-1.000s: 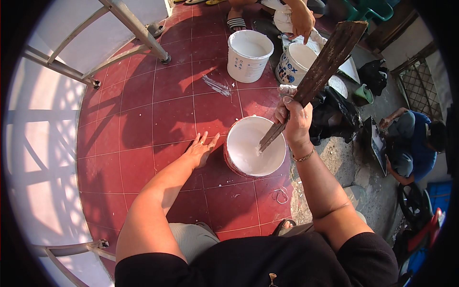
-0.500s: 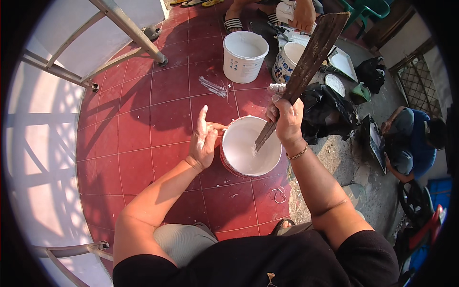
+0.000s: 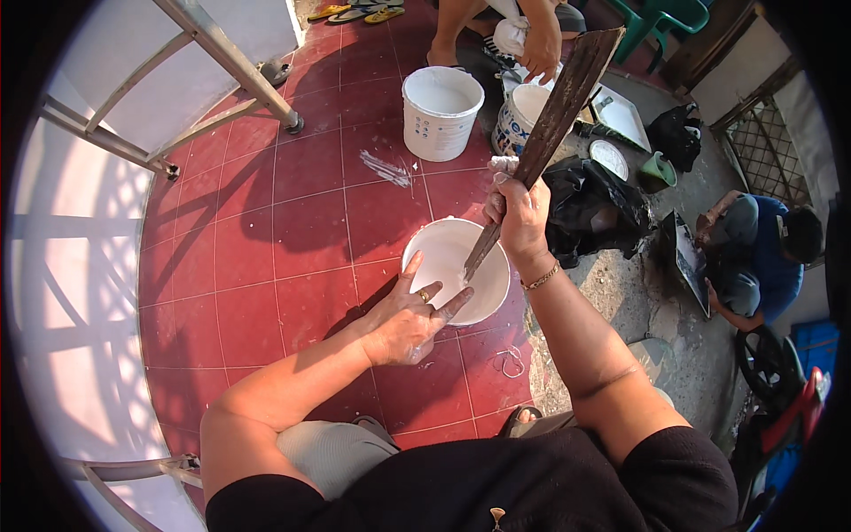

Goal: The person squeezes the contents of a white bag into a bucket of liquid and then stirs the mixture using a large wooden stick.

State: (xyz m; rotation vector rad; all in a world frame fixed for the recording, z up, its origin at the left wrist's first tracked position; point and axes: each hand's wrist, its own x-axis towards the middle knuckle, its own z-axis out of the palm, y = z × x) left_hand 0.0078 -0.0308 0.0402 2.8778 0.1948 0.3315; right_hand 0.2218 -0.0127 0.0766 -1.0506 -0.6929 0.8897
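My right hand (image 3: 519,213) grips a long dark wooden board (image 3: 563,106), slanted so that its lower end dips inside a white bucket (image 3: 477,303) holding whitish material. A pale lump I cannot make out shows at the top of that hand. My left hand (image 3: 412,315) is open, fingers spread over the bucket's near left rim; whether it touches is hard to tell. Another white bucket (image 3: 441,124) stands farther forward, beside a printed bucket (image 3: 505,133) of white content.
A co-worker's hand (image 3: 541,49) is above the buckets; another person (image 3: 767,266) squats right with a dark panel (image 3: 687,262). Black plastic (image 3: 589,208), a tray (image 3: 620,115), green container (image 3: 658,177) and round lid (image 3: 610,158) lie right. Metal frames (image 3: 239,62) stand left.
My left hand has moved from the floor left of the bucket up and right onto its near rim. The board and right hand have shifted slightly left.
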